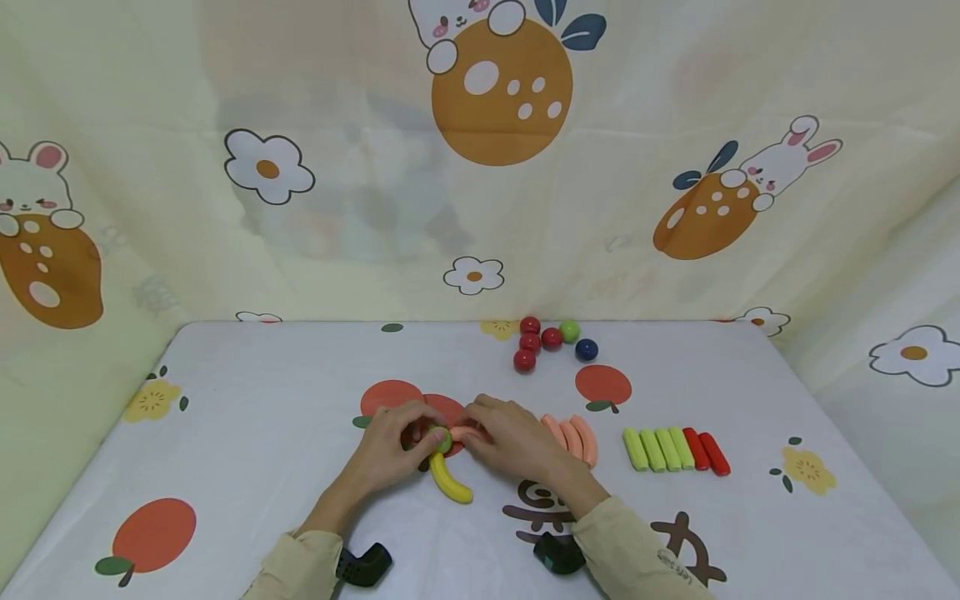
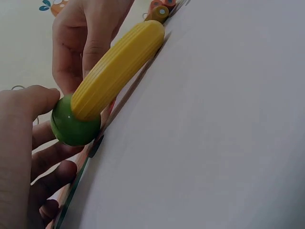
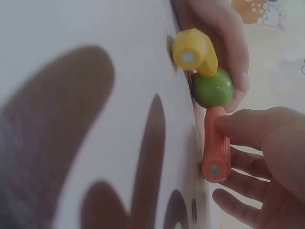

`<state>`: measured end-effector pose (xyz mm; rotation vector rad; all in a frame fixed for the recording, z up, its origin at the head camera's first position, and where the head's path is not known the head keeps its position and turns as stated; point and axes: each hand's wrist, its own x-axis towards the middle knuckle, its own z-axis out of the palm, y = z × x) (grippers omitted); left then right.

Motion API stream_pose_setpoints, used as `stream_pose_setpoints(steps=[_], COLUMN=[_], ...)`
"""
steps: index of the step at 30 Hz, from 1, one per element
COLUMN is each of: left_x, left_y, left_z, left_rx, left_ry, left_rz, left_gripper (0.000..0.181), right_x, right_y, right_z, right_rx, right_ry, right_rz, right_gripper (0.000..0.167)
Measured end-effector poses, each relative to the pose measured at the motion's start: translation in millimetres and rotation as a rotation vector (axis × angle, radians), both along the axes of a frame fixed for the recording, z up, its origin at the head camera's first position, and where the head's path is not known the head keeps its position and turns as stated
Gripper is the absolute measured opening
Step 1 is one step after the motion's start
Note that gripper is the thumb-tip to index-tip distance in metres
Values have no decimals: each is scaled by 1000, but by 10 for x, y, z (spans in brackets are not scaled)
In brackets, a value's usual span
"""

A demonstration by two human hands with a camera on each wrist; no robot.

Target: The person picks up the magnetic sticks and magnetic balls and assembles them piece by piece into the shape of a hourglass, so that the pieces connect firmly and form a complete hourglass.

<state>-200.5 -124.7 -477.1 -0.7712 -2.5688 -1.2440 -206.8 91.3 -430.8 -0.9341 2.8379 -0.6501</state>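
Near the middle of the table my left hand (image 1: 390, 446) pinches a green ball (image 2: 71, 126) between thumb and fingers. A curved, ribbed yellow rod (image 2: 119, 69) touches the ball at one end and points toward me in the head view. My right hand (image 1: 513, 437) pinches a curved salmon-orange rod (image 3: 217, 140) between thumb and fingers. One end of that rod meets the ball, in the right wrist view. Small silvery discs show in the free ends of both rods there. Parts of the fingers are hidden behind the ball and the orange rod.
Several red balls (image 1: 530, 342), a green ball (image 1: 570, 331) and a blue ball (image 1: 587, 349) lie at the back. Right of my right hand are salmon curved rods (image 1: 581, 440), then straight light-green rods (image 1: 652, 450) and two red rods (image 1: 707, 452). A printed cloth (image 1: 262, 467) covers the table.
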Motion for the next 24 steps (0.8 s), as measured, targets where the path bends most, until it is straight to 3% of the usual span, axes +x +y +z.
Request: stream_pose_setpoints(steps=[16,24], left_x=[17,27], left_y=[0,0], left_z=[21,25], left_rx=[-66,-87], left_ry=[39,28], left_rz=[14,24], left_gripper=[6,7], right_x=[6,3], right_y=[-13,-15], right_z=[-9,-24], right_rx=[-50,-51], right_ry=[-2,-5], right_rz=[55,71], right_gripper=[23,20])
